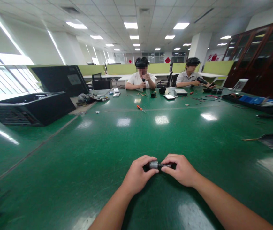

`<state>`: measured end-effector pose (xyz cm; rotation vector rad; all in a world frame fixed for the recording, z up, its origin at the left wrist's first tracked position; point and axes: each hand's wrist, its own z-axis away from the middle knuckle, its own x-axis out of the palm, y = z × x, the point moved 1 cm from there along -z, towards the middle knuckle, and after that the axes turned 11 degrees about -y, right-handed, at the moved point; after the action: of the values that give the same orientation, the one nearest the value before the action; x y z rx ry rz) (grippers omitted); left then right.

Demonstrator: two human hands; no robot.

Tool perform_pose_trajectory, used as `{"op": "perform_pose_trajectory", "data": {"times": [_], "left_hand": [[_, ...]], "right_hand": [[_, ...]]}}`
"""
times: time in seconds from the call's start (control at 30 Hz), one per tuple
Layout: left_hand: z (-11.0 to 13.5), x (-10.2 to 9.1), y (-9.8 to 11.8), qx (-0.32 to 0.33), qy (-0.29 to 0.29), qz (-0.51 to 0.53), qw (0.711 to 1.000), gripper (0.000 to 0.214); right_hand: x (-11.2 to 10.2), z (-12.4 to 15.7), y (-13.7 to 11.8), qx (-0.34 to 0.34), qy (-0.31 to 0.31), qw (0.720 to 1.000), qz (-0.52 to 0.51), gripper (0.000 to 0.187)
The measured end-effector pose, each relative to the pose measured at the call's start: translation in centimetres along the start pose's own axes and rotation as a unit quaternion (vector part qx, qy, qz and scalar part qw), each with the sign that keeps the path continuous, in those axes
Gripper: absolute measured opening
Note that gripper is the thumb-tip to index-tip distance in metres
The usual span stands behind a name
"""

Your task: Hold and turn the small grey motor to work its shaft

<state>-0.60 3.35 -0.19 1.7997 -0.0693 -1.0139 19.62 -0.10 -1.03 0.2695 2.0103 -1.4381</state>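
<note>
Just above the green table, a small grey metal cylinder (154,164) with dark ends lies level between my two hands. A thin dark shaft (165,165) comes out of its right end. My left hand (138,174) grips the cylinder, with the thumb below and the fingers above. The thumb and fingers of my right hand (183,170) are closed around the shaft end. My fingers hide both tips, and the exact kind of part cannot be made out.
The green table (90,153) stretches ahead. A black computer case (31,108) stands at left. An orange-handled screwdriver (140,108) lies mid-table. Across it, one person (141,78) holds a dark object and another (191,76) a power drill. A black tray (248,103) sits at right.
</note>
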Motion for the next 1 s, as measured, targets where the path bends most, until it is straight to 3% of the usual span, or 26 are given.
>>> {"op": "perform_pose_trajectory", "data": {"times": [1.0], "left_hand": [[0.00,-0.44,0.09,-0.014,0.020,0.013,1.000,0.028]], "right_hand": [[0.15,0.19,0.25,0.029,0.014,0.999,-0.010,0.008]]}}
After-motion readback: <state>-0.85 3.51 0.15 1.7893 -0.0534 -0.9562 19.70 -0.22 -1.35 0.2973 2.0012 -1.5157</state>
